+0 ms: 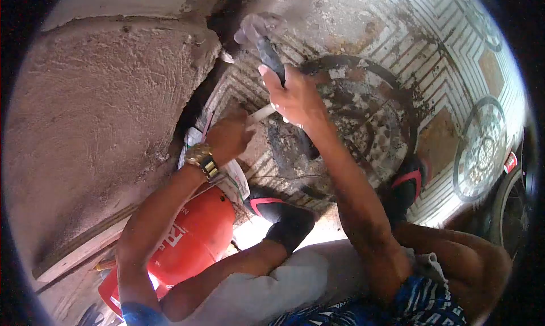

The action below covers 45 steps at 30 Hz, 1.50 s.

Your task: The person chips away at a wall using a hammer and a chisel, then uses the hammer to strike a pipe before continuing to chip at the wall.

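Dark grey bar-shaped tool (271,57) sits in closed grip of right hand (299,99), long axis running forward-left, over patterned tile floor (423,45). Left hand (229,136), farther off, meets pale rod-like handle (261,114); can't tell its hold.

Straight to the wall (108,104): rough, matt, plaster-like, ridged and grainy. Down to the floor tiles (423,34): smooth beneath a gritty, dusty coat. In close on the dark bar (271,56): dull, mostly matt. Next, the pale handle (261,114): smooth, wood or plastic hard to tell. Over to the wristwatch (202,158): glossy, gold-toned metal. Now the red container (201,229): smooth, shiny. Across to the shorts (272,283): soft matt cloth. Finally the plank (85,245): dull, unpolished wood.
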Each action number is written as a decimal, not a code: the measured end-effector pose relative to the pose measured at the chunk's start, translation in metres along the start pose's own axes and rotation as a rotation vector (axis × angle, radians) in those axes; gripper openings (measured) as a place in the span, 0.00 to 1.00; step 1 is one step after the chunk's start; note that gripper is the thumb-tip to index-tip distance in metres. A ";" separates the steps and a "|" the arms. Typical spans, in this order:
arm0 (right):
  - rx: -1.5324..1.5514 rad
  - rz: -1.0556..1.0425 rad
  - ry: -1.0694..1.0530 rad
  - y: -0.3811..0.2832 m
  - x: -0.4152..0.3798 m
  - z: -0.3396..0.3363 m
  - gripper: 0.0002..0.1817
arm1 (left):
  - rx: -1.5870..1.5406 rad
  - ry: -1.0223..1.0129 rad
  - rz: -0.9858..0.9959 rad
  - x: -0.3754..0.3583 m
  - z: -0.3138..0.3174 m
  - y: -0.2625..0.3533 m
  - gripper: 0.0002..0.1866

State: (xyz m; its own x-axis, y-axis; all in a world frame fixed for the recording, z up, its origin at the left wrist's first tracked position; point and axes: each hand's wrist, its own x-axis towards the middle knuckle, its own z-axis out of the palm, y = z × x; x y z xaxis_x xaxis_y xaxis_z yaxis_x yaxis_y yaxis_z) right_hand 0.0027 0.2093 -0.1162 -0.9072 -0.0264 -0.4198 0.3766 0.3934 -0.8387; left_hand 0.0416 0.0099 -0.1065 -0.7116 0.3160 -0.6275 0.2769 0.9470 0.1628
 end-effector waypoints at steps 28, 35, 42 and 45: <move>0.784 0.172 0.136 -0.002 0.038 0.051 0.24 | -0.146 0.011 -0.179 -0.039 0.013 -0.038 0.24; 0.979 0.310 -0.418 0.011 -0.022 0.057 0.18 | -0.184 -0.059 -0.171 -0.056 0.034 -0.046 0.18; 1.179 0.277 0.051 -0.017 0.021 -0.030 0.16 | -0.167 -0.056 -0.115 -0.058 0.030 -0.047 0.18; 1.246 0.215 0.077 -0.021 0.021 -0.045 0.17 | -0.249 -0.115 -0.231 -0.056 0.008 -0.038 0.17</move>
State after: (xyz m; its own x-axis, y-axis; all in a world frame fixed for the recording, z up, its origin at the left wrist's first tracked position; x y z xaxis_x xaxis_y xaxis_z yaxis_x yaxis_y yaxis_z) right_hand -0.0331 0.2422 -0.0919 -0.7991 0.0000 -0.6012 0.3996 -0.7473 -0.5310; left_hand 0.0758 -0.0438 -0.0837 -0.6557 0.0967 -0.7488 -0.0587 0.9822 0.1783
